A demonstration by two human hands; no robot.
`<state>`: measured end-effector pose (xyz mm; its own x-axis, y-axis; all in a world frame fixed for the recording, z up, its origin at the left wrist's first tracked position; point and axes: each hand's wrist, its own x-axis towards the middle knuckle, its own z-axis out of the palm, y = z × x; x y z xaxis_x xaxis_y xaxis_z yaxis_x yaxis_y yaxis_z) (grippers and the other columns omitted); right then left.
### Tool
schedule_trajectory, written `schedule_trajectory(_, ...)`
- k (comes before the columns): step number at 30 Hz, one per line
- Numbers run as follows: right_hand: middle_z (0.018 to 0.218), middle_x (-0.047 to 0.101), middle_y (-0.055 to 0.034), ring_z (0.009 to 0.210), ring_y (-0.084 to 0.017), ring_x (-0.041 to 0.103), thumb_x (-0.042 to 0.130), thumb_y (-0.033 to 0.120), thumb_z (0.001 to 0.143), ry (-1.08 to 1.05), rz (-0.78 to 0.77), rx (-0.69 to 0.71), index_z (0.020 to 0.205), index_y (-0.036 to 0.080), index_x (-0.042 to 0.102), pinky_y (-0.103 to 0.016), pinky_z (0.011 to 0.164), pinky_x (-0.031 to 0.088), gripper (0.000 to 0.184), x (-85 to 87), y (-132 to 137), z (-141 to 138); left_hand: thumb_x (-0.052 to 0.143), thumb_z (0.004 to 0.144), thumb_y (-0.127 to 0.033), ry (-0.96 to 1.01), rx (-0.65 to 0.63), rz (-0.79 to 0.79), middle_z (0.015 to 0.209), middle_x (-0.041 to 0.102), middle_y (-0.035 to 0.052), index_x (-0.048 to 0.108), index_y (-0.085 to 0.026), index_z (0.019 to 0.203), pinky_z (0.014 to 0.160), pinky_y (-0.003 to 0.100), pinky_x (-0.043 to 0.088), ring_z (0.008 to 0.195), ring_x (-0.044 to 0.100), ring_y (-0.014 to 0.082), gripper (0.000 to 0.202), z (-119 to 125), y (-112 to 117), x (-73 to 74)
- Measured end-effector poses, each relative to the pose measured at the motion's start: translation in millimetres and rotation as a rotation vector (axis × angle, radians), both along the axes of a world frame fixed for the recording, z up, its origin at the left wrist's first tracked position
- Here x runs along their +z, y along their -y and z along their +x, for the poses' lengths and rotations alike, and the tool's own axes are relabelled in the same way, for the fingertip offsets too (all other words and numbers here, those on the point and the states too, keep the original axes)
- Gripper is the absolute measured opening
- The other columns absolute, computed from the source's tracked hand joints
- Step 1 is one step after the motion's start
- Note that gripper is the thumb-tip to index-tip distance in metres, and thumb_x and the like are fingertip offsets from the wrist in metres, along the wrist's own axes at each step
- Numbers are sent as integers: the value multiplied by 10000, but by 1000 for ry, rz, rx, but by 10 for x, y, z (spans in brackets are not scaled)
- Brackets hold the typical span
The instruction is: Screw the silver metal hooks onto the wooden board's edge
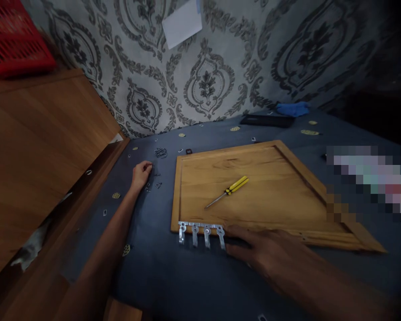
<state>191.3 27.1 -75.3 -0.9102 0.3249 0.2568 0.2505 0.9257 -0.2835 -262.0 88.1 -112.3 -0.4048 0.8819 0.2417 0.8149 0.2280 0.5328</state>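
Note:
A wooden framed panel (274,196) lies flat on a blue-grey cloth (160,267). On it rests a screwdriver with a yellow and black handle (229,191). A metal rack with several hooks (201,232) sits at the panel's near left edge. My right hand (257,252) lies flat by the rack's right end, fingers stretched out, fingertips touching the panel edge. My left hand (141,174) reaches far out to the left of the panel, fingers curled over small metal fittings (153,183); what it grips is too small to name.
Wooden furniture (36,147) lines the left side, with a red crate (13,40) on top. Patterned wallpaper (207,80) stands behind. A black flat object (266,120) and blue cloth (292,108) lie at the back. More small hardware (161,152) is scattered on the cloth.

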Motion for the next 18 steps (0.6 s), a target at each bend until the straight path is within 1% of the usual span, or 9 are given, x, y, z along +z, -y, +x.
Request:
schedule_trajectory(2, 1272, 754, -63, 795, -219, 782, 508, -113, 727, 41, 53, 26, 1136, 290, 768, -317, 603, 630, 630, -14, 1, -5, 646, 1001, -377, -41, 22, -22, 1272, 651, 107, 626, -158, 1279, 929, 449, 593, 1090, 669, 236, 355, 44, -17, 39)
schedule_trajectory(3, 1262, 757, -72, 794, -221, 780, 511, -110, 723, 37, 56, 40, 1115, 273, 770, -316, 600, 630, 606, -32, -5, -6, 645, 1001, -377, -62, 33, -32, 1274, 650, 108, 628, -159, 1278, 934, 452, 591, 1095, 668, 237, 352, 69, -18, 60)
schedule_trajectory(5, 1284, 746, -81, 852, -218, 778, 504, -93, 739, 1, 25, 72, 1118, 252, 759, -312, 654, 638, 573, -87, -25, -2, 645, 1001, -378, -101, 55, -51, 1277, 649, 107, 630, -161, 1274, 941, 454, 588, 1102, 665, 239, 349, 119, -8, 99)
schedule_trajectory(8, 1359, 707, -70, 911, -195, 766, 478, -80, 768, -10, -28, 100, 1187, 249, 719, -298, 723, 631, 584, -167, -55, 14, 648, 1000, -378, -142, 88, -82, 1273, 651, 106, 631, -160, 1271, 941, 454, 588, 1103, 666, 240, 349, 177, 15, 134)
schedule_trajectory(11, 1347, 709, -57, 851, -169, 757, 486, -85, 756, 10, -16, 96, 1201, 247, 702, -263, 669, 597, 596, -180, -64, 14, 649, 999, -377, -162, 107, -100, 1268, 652, 106, 630, -157, 1272, 938, 455, 589, 1099, 667, 239, 351, 204, 32, 144)
schedule_trajectory(14, 1291, 732, -56, 804, -174, 756, 500, -97, 729, 46, 18, 82, 1173, 250, 718, -252, 602, 552, 604, -161, -64, 0, 649, 999, -375, -163, 101, -107, 1265, 653, 106, 629, -155, 1272, 934, 453, 591, 1093, 669, 237, 351, 211, 42, 147)
schedule_trajectory(16, 1262, 735, -51, 794, -170, 750, 496, -96, 753, 54, -5, 85, 1173, 258, 718, -258, 607, 545, 593, -170, -64, 2, 650, 999, -374, -154, 84, -105, 1261, 654, 106, 629, -154, 1271, 929, 450, 593, 1087, 670, 235, 350, 212, 51, 154)
schedule_trajectory(18, 1240, 731, -39, 776, -154, 732, 492, -88, 791, 54, -44, 85, 1215, 275, 702, -260, 629, 541, 596, -193, -63, 16, 651, 998, -372, -136, 65, -100, 1258, 655, 105, 629, -153, 1270, 926, 449, 594, 1084, 672, 234, 350, 211, 64, 168)
